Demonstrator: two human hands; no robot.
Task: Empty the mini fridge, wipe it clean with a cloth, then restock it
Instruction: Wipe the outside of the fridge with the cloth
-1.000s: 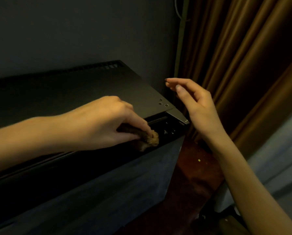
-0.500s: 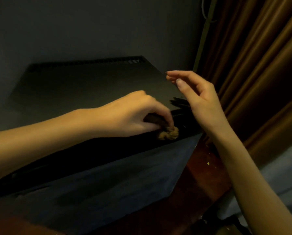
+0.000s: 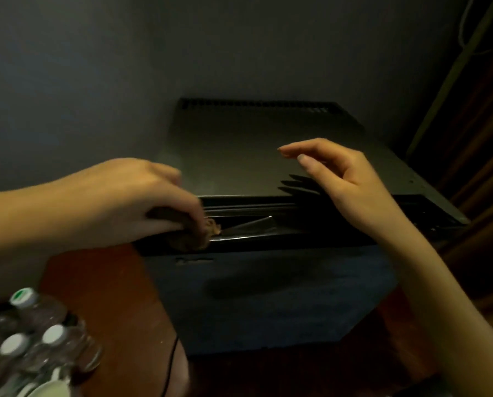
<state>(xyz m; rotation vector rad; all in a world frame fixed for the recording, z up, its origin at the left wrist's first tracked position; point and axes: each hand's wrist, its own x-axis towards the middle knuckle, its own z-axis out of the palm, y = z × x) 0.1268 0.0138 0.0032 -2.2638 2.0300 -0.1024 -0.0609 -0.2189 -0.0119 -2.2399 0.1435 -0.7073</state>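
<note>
Right, the cloth (image 3: pixel 202 234) is a small brown wad, soft and limp, next to no weight. Best held bunched under the fingertips so it packs into a seam, and that's how the left hand (image 3: pixel 119 202) grips it, fingers curled round it with a bit poking out right of the knuckles

It's pressed into the glossy groove along the top front edge of the mini fridge (image 3: pixel 253 144), at the left end

Right hand (image 3: pixel 345 181) holds nothing, fingers loosely extended, hovering over the right half of the top, not touching as far as I can tell

Fridge: dark matte box, vent slots along the far edge, bluish door face nearest me, looks shut. Rigid and heavy I'd guess, unlikely to shift under wiping

It sits on a reddish wooden surface (image 3: pixel 104 296) against the grey wall (image 3: pixel 182 67), curtain (image 3: pixel 483 167) on the right. Capped water bottles (image 3: pixel 38 325) are clustered near left, presumably the stock waiting to go back in
</note>
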